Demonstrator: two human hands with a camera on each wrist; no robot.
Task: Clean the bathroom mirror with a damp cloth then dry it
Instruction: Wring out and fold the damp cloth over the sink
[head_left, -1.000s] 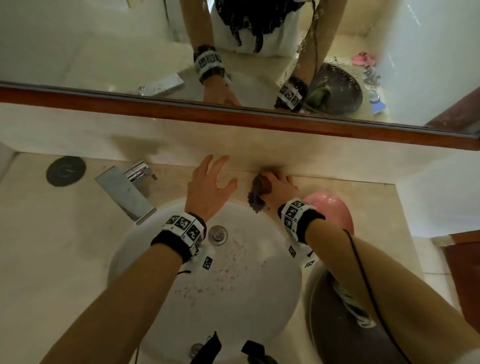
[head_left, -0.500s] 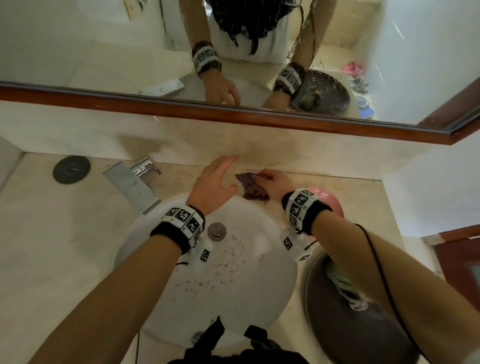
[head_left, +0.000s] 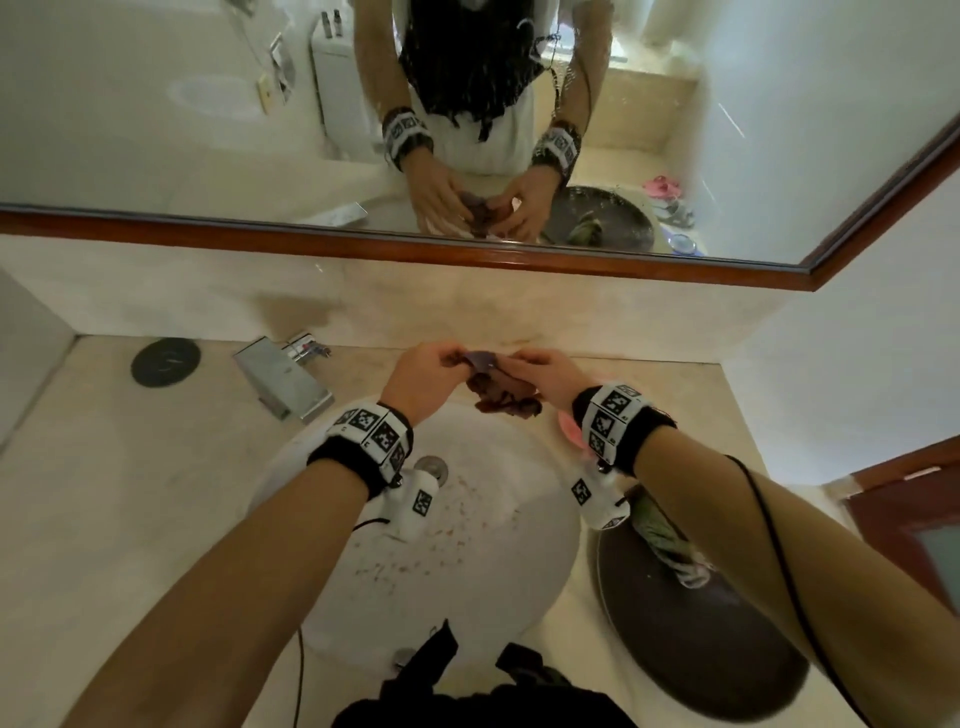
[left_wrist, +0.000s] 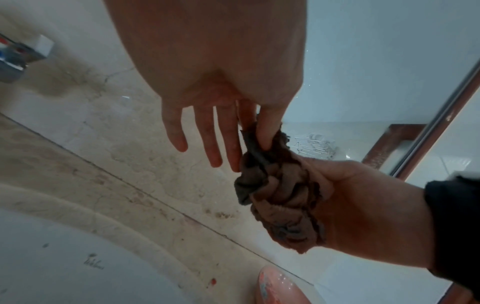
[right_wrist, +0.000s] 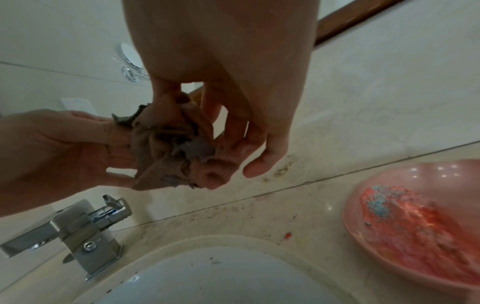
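Observation:
A crumpled brown cloth (head_left: 501, 392) hangs between both hands above the back rim of the sink. My left hand (head_left: 449, 361) pinches one corner of the cloth (left_wrist: 259, 152) between thumb and forefinger, while its other fingers (left_wrist: 215, 144) stay straight. My right hand (head_left: 537, 371) grips the bunched bulk of the cloth (right_wrist: 168, 156), its fingers curled round it. The mirror (head_left: 156, 130) in its wooden frame (head_left: 467, 254) fills the wall above and reflects both hands and the cloth.
A chrome tap (head_left: 283, 382) stands left of the white basin (head_left: 467, 561). A pink dish (right_wrist: 384, 232) with red soap sits right of the hands. A dark bowl (head_left: 701, 654) holding a greenish rag (head_left: 670, 545) is at the lower right. A black round cap (head_left: 165, 362) lies far left.
My right hand has lifted the cloth off the counter by the wall. My left hand, open before, has come across and taken hold of it. The view has tilted up towards the mirror.

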